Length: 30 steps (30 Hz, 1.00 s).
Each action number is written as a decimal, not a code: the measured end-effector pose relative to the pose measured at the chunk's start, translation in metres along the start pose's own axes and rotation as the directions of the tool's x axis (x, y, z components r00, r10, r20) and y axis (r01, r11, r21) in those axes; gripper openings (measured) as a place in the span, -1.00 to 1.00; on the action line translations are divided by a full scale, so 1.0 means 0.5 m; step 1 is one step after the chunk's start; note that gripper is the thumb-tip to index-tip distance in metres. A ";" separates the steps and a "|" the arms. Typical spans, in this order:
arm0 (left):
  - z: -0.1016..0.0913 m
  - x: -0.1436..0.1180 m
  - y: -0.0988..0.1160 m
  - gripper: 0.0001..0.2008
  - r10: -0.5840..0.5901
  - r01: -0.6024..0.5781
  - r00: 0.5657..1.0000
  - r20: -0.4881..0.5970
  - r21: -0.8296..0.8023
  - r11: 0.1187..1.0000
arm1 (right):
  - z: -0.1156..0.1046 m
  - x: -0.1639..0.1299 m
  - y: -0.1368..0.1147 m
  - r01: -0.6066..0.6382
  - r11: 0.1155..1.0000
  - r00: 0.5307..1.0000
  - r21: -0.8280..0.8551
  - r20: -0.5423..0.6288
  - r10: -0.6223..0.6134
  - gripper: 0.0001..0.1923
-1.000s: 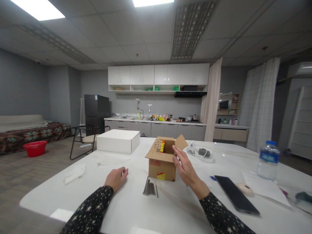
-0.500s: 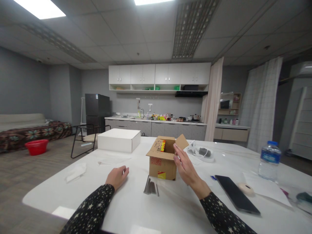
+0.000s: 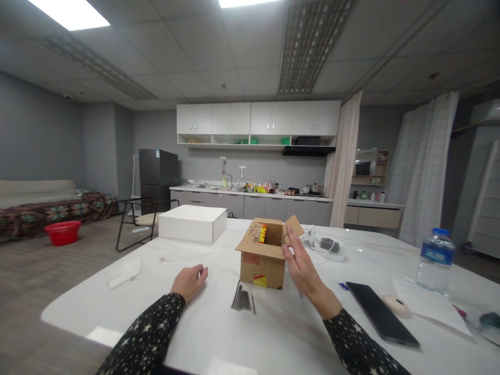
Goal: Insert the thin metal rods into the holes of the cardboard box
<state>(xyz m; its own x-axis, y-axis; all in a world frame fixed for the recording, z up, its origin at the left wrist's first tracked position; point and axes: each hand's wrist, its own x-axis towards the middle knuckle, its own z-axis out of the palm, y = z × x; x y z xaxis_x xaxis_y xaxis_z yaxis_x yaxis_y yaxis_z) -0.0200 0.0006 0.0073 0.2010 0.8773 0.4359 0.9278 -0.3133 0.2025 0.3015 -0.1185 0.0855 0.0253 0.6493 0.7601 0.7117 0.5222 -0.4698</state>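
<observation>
1. Cardboard box (image 3: 261, 260): small, brown, flaps open, upright on white table (image 3: 219, 333), roughly centre. Red/yellow label on front face; something red/yellow shows inside, can't tell what.
2. R hand (image 3: 300, 268): raised off table, fingers straight and together, palm facing the box's right side. Fingertips by the right flap; contact w/ flap can't be told. Holds nothing.
3. L hand (image 3: 189, 281): resting on table, left of box and apart from it, fingers loosely curled under. Nothing seen in it.
4. Bundle of thin dark metal rods (image 3: 242, 300): flat on table just in front of box, betw. the two hands, not touched by either.
5. White box (image 3: 192, 223): closed, behind and left of cardboard box, near far table edge.
6. White folded cloth/paper (image 3: 124, 273) at left edge of table.
7. Right of box: white tray w/ grey item (image 3: 327, 245) behind R hand; black phone (image 3: 380, 312) flat, screen up; small round pinkish item (image 3: 395, 304) just beside it; water bottle (image 3: 433, 260) upright, blue cap, far right.
8. Both sleeves dark w/ star print.
</observation>
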 end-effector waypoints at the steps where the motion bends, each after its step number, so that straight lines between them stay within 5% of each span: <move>1: 0.002 0.001 -0.002 -0.63 0.001 -0.001 1.000 -0.004 0.002 1.000 | 0.001 0.000 0.002 -0.002 1.000 1.000 0.004 0.000 0.002 -0.39; 7: 0.007 0.003 -0.006 -0.62 0.015 -0.015 1.000 -0.008 0.011 1.000 | 0.003 -0.007 0.013 0.118 0.992 0.985 -0.052 -0.121 -0.123 -0.47; 12: 0.004 0.001 -0.005 -0.63 0.008 -0.008 1.000 0.000 0.001 1.000 | -0.011 -0.015 -0.008 0.308 0.946 0.883 -0.105 -0.338 -0.325 -0.65; 16: 0.007 0.003 -0.008 -0.62 0.015 -0.015 1.000 -0.008 0.003 1.000 | -0.016 -0.029 -0.038 0.413 0.907 0.828 -0.080 -0.381 -0.411 -0.73; 26: 0.004 0.002 -0.004 -0.61 0.009 -0.009 1.000 0.004 0.000 1.000 | 0.050 -0.081 -0.051 0.448 0.887 0.893 0.111 -0.011 -0.450 -0.73; 30: 0.000 0.001 0.000 -0.61 0.009 -0.009 1.000 0.010 -0.003 1.000 | 0.078 -0.093 -0.044 0.365 0.912 0.915 0.187 0.110 -0.388 -0.74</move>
<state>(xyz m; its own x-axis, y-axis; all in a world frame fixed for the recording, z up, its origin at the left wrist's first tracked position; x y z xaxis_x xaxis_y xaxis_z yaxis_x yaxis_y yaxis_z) -0.0200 0.0010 0.0076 0.2130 0.8780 0.4286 0.9248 -0.3227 0.2015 0.2574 -0.1385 0.0430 -0.3302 0.4518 0.8288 0.5274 0.8165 -0.2350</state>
